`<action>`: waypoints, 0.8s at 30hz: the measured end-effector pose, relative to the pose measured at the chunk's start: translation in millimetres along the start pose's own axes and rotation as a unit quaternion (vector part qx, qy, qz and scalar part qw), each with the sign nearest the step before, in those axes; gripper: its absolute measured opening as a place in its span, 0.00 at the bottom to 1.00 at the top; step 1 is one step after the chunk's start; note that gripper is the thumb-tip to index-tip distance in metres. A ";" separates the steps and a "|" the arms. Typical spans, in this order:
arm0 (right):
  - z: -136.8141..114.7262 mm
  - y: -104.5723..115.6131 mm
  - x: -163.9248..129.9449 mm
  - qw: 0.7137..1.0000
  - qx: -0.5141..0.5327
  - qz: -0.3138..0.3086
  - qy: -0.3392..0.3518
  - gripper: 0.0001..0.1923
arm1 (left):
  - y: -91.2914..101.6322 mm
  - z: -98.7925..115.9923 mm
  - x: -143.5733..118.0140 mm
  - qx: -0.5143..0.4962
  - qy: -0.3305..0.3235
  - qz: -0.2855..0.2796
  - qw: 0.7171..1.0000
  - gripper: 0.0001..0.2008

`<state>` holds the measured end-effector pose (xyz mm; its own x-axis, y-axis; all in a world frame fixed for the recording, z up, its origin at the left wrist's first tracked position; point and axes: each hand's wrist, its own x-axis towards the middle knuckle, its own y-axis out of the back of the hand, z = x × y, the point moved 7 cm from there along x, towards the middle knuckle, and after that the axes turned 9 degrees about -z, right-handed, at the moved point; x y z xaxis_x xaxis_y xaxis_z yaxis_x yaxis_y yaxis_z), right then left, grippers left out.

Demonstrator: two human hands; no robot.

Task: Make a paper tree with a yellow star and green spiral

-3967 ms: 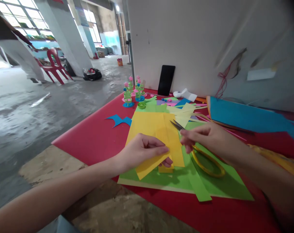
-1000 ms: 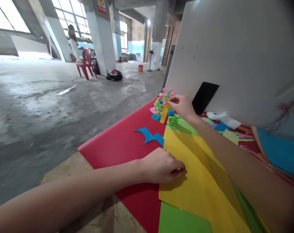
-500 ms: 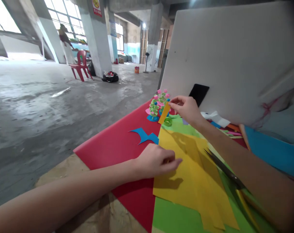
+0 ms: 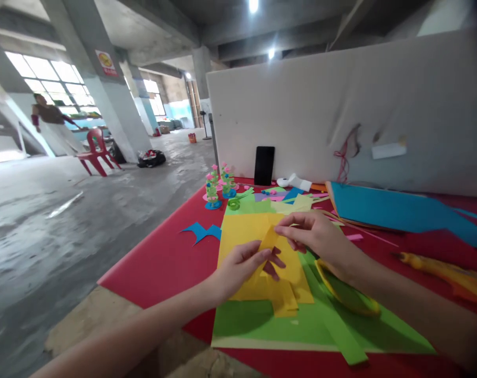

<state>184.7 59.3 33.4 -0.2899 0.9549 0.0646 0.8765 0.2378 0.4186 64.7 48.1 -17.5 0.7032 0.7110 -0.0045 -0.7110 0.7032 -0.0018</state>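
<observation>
Your left hand (image 4: 244,262) and right hand (image 4: 315,233) both pinch one small yellow paper strip (image 4: 268,240), held just above the big yellow paper sheet (image 4: 242,233) on the red-covered desk (image 4: 159,262). Left fingers are curled, thumb + forefinger closed on the strip's lower end. Right thumb + forefinger are closed on its upper end, other fingers loosely bent.

The strip's long axis runs diagonally: low end toward you and to the left, high end away and to the right. So it sits between the hands, left nearer the bottom, right nearer the top; neither is clearly closer overall.

Under the yellow sheet lies a green paper sheet (image 4: 301,325), w/ a loose green strip (image 4: 341,338) on it at lower right. The yellow-handled scissors (image 4: 346,294) lie just under your right wrist, untouched. Small paper flower models (image 4: 218,189) stand well apart, at the desk's far side by the black phone (image 4: 264,165) leaning on the white board (image 4: 341,105).
</observation>
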 end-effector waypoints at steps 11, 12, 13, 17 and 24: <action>34.9 50.0 -59.9 0.955 -0.284 0.072 -0.045 0.08 | -28.9 -29.9 -2.7 -0.096 0.092 -0.052 0.990 0.12; 43.1 49.3 -65.3 0.947 -0.310 0.065 -0.061 0.12 | -27.9 -31.1 -3.2 -0.110 0.092 -0.048 0.988 0.12; 52.1 47.7 -70.1 0.940 -0.329 0.055 -0.075 0.17 | -26.7 -31.6 -3.6 -0.123 0.092 -0.043 0.987 0.12; 85.5 42.8 -78.1 0.925 -0.362 0.020 -0.115 0.27 | -22.9 -29.2 -4.5 -0.156 0.092 -0.030 0.983 0.11; 106.8 56.1 -68.2 0.942 -0.296 0.042 -0.153 0.36 | -20.0 -26.9 -8.9 -0.212 0.098 -0.018 0.972 0.11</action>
<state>294.7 26.5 -44.3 -0.0256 0.9940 -0.1066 0.4965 0.1052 0.8616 72.6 27.6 -44.3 0.7435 0.6421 -0.1866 -0.6518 0.6336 -0.4168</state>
